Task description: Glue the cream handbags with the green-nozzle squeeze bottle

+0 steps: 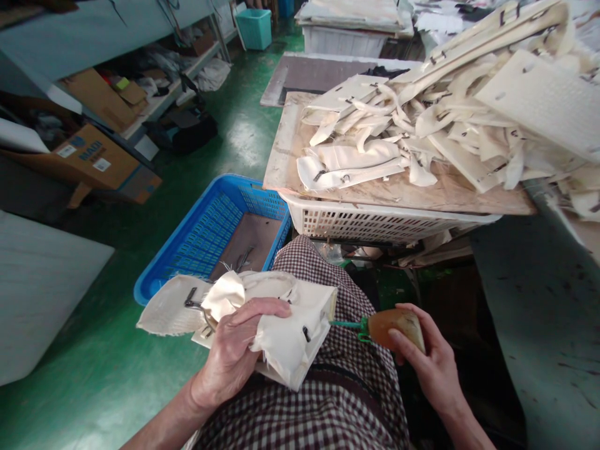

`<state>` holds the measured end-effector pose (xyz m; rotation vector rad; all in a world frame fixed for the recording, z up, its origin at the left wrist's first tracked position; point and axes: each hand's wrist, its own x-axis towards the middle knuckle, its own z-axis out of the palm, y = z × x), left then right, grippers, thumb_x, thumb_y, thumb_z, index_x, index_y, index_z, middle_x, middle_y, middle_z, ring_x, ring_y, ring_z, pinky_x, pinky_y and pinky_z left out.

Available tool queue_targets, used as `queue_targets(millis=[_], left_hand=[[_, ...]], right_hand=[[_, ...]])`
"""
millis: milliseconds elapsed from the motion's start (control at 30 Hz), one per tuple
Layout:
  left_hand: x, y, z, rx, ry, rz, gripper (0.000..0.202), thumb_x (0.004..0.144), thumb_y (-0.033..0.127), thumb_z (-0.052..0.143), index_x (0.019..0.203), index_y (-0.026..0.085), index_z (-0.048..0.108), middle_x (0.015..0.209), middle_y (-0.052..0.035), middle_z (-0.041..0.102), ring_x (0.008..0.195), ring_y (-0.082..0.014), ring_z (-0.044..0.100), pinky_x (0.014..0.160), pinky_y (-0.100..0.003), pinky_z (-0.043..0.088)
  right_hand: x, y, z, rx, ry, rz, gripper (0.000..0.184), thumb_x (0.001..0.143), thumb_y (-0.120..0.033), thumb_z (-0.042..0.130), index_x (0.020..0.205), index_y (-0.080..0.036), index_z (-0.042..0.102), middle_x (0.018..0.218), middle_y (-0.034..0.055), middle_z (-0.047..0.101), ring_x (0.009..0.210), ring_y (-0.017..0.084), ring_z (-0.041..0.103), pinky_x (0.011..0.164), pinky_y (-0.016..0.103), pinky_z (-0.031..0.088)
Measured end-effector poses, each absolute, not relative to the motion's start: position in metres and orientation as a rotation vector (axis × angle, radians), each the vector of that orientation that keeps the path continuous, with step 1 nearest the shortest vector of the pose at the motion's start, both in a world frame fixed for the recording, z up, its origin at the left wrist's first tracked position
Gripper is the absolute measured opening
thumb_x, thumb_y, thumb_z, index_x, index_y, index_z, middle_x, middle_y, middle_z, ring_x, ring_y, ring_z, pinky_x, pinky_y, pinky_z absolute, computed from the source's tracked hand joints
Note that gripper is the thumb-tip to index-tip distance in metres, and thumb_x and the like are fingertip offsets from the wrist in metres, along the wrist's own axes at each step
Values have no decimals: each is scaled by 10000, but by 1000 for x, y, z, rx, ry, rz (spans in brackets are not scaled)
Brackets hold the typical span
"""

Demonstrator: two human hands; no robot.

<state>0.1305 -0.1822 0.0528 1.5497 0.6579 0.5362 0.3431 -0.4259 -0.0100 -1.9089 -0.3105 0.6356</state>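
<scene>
My left hand [234, 347] is closed on a cream fabric bag piece [293, 319] above my lap. Dark metal fittings, frayed edges and a loose flap show on it. In my right hand [429, 356] is a squeeze bottle [391, 329] of amber-brown liquid, probably glue, its fingers wrapped around the body. The bottle lies roughly level, and its thin green nozzle [347, 324] points left. The nozzle tip meets or nearly meets the right edge of the bag piece; I cannot tell whether they touch.
A wooden board [281, 165] bearing a heap of cream bag parts [450, 119] rests over a white crate [375, 225]. Left of it, a blue basket [187, 244] stands on the green floor. A checked apron [328, 412] covers my lap. Cardboard boxes [94, 159] sit beneath the left bench.
</scene>
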Motion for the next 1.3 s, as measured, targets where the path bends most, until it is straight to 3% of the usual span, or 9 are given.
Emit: queue_targets(millis=[233,400,533,667,833,1033,1200,1300], left_hand=[[131,-183,47,1531,585,587,488,876,622,590,933,194,818,986,-118,771,975,-231,714,855,-242,578],[131,-182,45,1605,568,591,327,913,474,627,937,211,820,993,-108,772,959,-222,718,843,-249,581],[131,-182,47,1598,586,575,317,903,465,646,936,201,819,994,-109,767,968,-224,713,862,-249,574],[131,-182,48,1530,626,541,307,887,471,667,915,206,820,1002,-99,762,969,-213,710,864,-224,567],[132,-182,46,1564,613,551,271,872,446,696,902,211,826,997,-97,764,966,-212,708,873,-229,561],[133,-183,48,1422,689,509,261,861,441,705,873,211,827,999,-83,759,967,-191,705,846,-178,562],[133,-183,48,1407,711,495,179,858,347,708,881,213,824,1010,-75,756,990,-182,699,870,-171,554],[134,-182,48,1407,715,494,158,853,317,706,876,218,826,1010,-73,756,982,-184,702,862,-174,558]], right_hand=[[334,-422,1,-1807,-215,790,478,778,-488,784,1174,-263,637,862,-6,646,541,154,533,425,259,479],[324,-425,6,-1765,-203,853,495,782,-493,782,1198,-269,637,887,15,659,617,182,550,435,251,488],[316,-429,8,-1761,-225,846,482,771,-482,793,1188,-281,659,951,30,681,728,214,604,522,251,526],[308,-434,9,-1746,-198,835,497,771,-476,788,1214,-300,648,964,28,689,725,222,619,495,246,523],[298,-437,13,-1761,-249,798,488,744,-476,797,1182,-295,681,1031,46,735,849,278,688,649,290,583],[283,-436,23,-1750,-141,779,478,741,-479,782,1171,-299,676,1003,38,743,800,274,697,564,273,556],[286,-438,22,-1714,-112,802,497,741,-481,771,1185,-286,665,935,38,738,804,290,688,625,320,566],[295,-440,15,-1685,-83,800,504,757,-485,755,1199,-262,660,901,52,727,678,263,660,506,307,525]])
